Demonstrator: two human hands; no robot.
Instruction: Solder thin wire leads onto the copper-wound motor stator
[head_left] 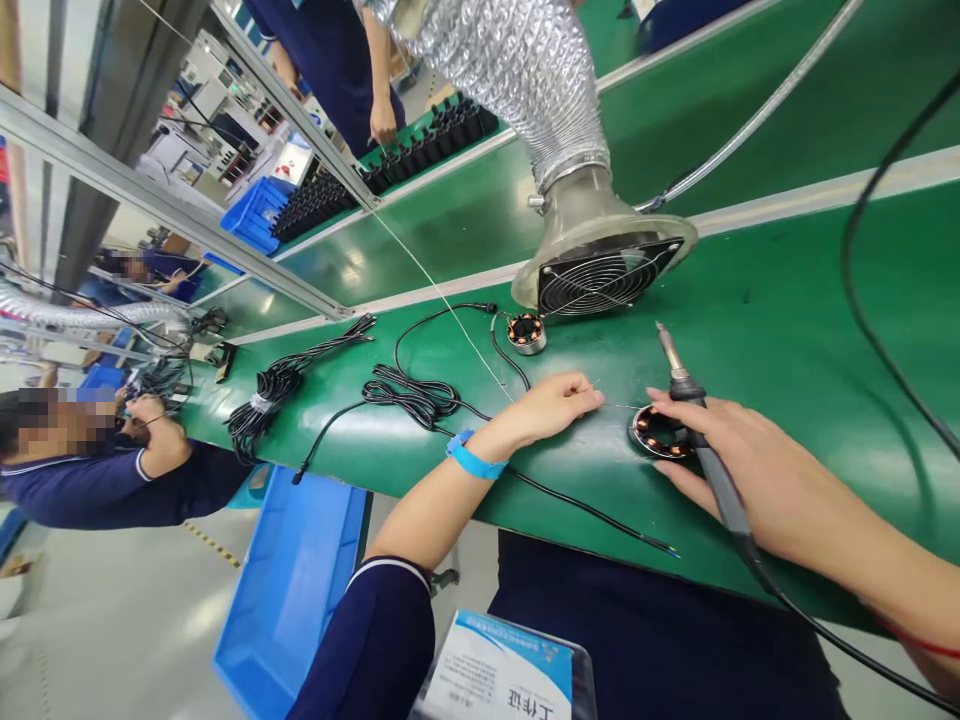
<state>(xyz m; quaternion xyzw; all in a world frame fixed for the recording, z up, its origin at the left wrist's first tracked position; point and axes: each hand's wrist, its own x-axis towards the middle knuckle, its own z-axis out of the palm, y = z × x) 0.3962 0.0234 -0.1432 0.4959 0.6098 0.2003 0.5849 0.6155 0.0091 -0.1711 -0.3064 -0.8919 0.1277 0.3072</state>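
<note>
green matting covers the long bench (750, 300) in the head view, with a pale strip running along its far edge and a second green lane beyond. your right hand (750, 480) is closed around a soldering iron (694, 420), tip pointing away from you, its palm lying against the round coil stator (658, 432) on the mat. your left hand (551, 405), a blue wrist strap (474, 460) behind it, pinches a thin solder wire (619, 405) just left of that stator. a second stator (526, 333) sits farther off, under the fume extractor hood (604, 265) and its silver duct. bundled black cables (409, 395) lie to the left. a blue bin (292, 590) stands below the bench edge. other people work at both ends of the line.
</note>
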